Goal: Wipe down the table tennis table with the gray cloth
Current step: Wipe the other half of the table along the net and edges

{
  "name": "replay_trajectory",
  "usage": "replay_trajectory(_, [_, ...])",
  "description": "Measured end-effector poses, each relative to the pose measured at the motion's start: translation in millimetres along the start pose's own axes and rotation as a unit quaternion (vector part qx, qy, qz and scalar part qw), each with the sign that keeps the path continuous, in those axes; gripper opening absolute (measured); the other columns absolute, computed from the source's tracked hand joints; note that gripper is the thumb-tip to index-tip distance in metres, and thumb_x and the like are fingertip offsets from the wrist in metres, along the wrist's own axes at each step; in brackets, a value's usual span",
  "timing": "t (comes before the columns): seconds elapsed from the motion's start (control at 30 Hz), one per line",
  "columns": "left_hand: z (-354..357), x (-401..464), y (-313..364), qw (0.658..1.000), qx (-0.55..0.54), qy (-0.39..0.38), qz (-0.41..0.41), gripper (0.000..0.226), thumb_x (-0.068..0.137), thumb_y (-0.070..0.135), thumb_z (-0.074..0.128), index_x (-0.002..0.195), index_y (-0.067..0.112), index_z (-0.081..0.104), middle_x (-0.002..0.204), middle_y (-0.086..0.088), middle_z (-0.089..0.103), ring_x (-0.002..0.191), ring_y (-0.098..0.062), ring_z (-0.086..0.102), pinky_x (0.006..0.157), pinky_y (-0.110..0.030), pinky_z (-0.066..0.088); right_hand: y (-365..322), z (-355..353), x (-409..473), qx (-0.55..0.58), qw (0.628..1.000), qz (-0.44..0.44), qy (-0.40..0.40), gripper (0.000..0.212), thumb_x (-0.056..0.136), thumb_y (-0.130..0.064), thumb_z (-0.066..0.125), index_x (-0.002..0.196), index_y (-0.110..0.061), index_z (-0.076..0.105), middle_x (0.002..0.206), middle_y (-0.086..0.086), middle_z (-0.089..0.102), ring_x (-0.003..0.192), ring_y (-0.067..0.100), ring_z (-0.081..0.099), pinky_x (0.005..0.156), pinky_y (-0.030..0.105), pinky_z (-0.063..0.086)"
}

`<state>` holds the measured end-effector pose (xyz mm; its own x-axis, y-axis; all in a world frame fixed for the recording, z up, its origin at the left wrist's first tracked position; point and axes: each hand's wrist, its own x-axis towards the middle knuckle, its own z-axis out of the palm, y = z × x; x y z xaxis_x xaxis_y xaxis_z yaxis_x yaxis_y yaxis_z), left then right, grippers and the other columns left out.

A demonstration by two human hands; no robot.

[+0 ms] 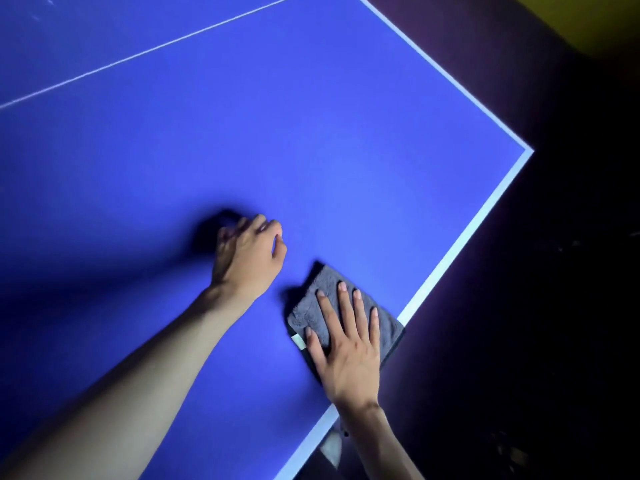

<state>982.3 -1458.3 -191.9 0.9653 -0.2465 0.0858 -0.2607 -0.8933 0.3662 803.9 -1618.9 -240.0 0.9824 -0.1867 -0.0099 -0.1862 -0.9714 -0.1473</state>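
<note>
Since the cloth (329, 306) under the flat, spread right hand (346, 355) looks soft, light and bunch-prone on the table (311, 133), best pressed mid-fold, left hand (247, 258) loosely curled alongside, holding nothing.

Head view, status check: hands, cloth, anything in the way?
Right hand flat on gray cloth near table edge. Left hand resting on table, fingers curled, holding nothing visible. Nothing in the way.

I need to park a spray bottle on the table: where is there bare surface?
The table tennis table is bare between the thin centre line, the white edge lines and the hands. It is crowded near the right edge, where the right hand presses the gray cloth beside the left hand.
</note>
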Motion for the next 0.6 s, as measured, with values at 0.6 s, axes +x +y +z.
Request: replay_trajectory(0.6, [72.1, 59.1, 92.8, 0.996, 0.018, -0.011, 0.092, 0.03, 0.089, 0.019, 0.061, 0.119, 0.021, 0.067, 0.114, -0.001, 0.062, 0.103, -0.031, 0.06, 0.093, -0.05, 0.046, 138.9, -17.9, 153.2, 0.007, 0.994, 0.098, 0.054, 0.062, 0.103, -0.064, 0.034, 0.161, -0.041, 0.031, 0.173, -0.005, 0.019, 0.16, 0.021, 0.012, 0.128, 0.051, 0.012])
